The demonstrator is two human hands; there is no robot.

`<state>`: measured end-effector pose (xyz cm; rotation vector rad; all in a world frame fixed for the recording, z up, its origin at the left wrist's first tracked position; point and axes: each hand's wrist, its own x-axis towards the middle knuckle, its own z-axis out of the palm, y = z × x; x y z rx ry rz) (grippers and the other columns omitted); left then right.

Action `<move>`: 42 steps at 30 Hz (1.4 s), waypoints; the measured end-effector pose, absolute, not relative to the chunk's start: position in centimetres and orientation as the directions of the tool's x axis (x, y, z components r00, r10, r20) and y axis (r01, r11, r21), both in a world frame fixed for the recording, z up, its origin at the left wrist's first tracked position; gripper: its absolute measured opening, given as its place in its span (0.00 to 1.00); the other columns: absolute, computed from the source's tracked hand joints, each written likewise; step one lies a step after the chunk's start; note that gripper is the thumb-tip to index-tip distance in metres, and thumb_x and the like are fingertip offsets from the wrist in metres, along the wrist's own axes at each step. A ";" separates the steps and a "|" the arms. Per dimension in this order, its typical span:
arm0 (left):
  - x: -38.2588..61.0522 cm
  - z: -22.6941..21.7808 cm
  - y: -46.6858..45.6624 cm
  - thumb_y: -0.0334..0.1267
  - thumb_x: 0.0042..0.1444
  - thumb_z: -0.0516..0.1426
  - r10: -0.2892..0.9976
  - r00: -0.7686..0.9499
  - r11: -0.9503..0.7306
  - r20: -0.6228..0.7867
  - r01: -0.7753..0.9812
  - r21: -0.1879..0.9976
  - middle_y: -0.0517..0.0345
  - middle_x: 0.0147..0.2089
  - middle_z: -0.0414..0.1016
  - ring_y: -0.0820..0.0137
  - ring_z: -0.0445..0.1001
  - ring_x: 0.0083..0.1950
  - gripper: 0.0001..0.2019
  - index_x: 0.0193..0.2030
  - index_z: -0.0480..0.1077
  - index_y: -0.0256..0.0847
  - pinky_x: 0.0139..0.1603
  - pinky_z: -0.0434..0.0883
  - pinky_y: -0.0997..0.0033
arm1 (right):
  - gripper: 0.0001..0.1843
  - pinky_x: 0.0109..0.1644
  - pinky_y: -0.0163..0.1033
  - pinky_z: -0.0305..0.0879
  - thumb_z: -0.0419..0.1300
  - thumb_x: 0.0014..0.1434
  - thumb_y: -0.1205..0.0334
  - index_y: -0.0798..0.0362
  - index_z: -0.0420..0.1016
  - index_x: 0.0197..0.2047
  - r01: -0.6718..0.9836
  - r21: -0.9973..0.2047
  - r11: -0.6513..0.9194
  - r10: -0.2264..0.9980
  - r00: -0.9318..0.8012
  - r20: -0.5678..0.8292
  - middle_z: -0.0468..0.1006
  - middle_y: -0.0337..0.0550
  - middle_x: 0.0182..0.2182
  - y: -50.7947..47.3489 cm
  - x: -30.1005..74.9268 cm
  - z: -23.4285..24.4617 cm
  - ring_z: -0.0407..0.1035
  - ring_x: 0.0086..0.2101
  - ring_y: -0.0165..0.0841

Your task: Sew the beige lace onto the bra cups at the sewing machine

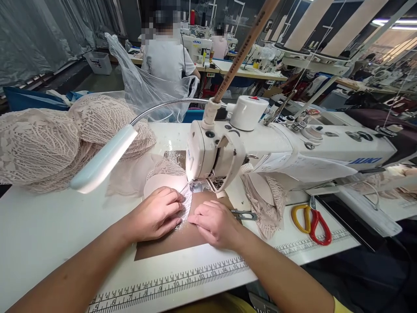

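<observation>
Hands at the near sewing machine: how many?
2: the left hand, touching the patterned strip; the right hand, just right of it, over the brown mat. Both in plain view; no others show there.

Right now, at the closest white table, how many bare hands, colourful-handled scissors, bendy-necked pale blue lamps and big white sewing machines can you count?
Bare left hand and bare right hand: 2
Scissors with yellow and red handles: 1
Pale blue lamp on a bendy silver neck: 1
White sewing machine with blue letters: 1
Total: 5
</observation>
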<state>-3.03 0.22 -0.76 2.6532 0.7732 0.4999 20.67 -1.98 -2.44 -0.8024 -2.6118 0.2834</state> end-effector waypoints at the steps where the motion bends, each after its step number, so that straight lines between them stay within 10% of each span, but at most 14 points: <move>1: -3.0 -0.7 0.2 0.35 0.61 0.54 0.563 0.790 -0.798 0.241 0.446 0.405 0.48 0.48 0.72 0.60 0.69 0.49 0.09 0.47 0.70 0.41 0.51 0.67 0.58 | 0.13 0.35 0.38 0.56 0.53 0.58 0.72 0.53 0.77 0.41 0.491 -0.303 0.817 0.571 -0.760 0.310 0.75 0.43 0.31 -2.0 20.7 -2.4 0.64 0.32 0.33; 42: -0.9 -1.8 0.9 0.34 0.65 0.49 0.622 0.742 -0.783 0.251 0.597 0.175 0.46 0.59 0.72 0.58 0.71 0.49 0.15 0.56 0.69 0.37 0.47 0.68 0.55 | 0.09 0.32 0.38 0.49 0.55 0.56 0.72 0.53 0.74 0.37 0.687 -0.169 0.707 0.707 -0.672 0.221 0.69 0.41 0.29 -1.8 20.2 -2.0 0.58 0.31 0.34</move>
